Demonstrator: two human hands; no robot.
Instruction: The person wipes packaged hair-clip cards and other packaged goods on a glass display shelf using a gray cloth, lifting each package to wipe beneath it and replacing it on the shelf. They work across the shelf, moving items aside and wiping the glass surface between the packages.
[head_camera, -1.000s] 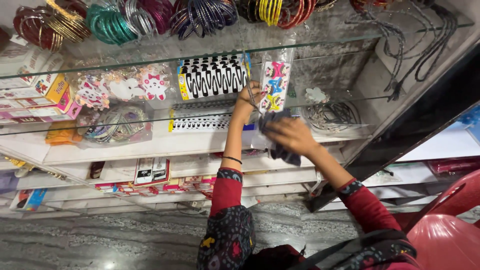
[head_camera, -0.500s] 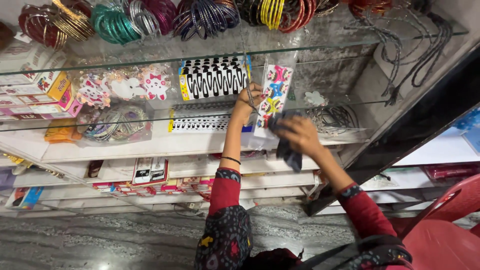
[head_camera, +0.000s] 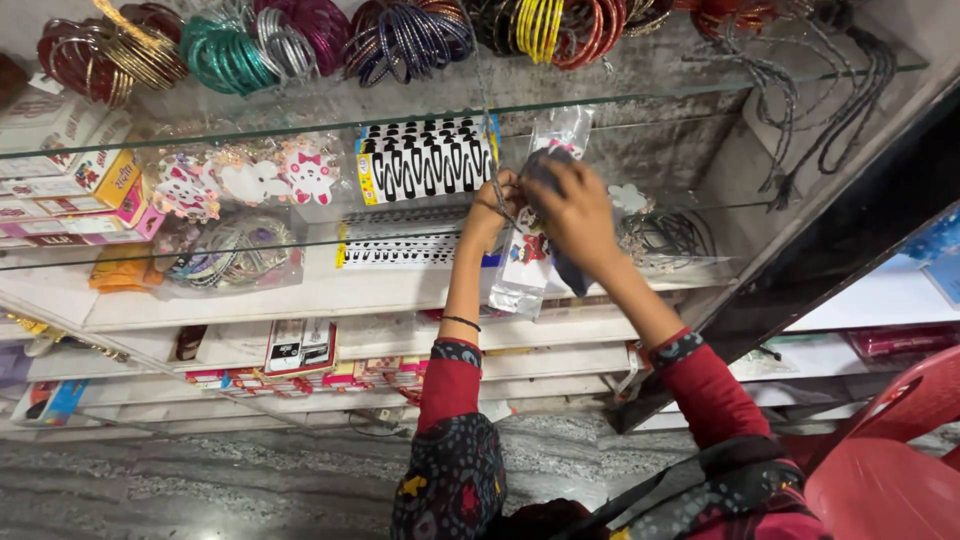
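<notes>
A person is reaching both hands into a shop display of glass shelves. The left hand (head_camera: 497, 200) is pinching the upper edge of a long, clear plastic packet printed with small colourful cartoon figures (head_camera: 525, 262), seemingly steadying it so it does not slide. The right hand (head_camera: 580, 215) is closed around a crumpled dark blue cloth (head_camera: 560, 262) and is pressing it against the packet's front, apparently wiping it. The two hands are sitting close together, nearly touching.

The packet is standing almost upright between the two glass shelves, leaning against the back of the case, its long axis running top to bottom and tilting slightly to the right at the top. Its lower end is resting on the white shelf (head_camera: 300, 295) below.

Just left of it, a card of black and white hair clips (head_camera: 425, 158) is standing upright. Rows of coloured bangles (head_camera: 400, 38) are lying along the top glass shelf. A red plastic chair (head_camera: 890, 450) is sitting at the lower right.
</notes>
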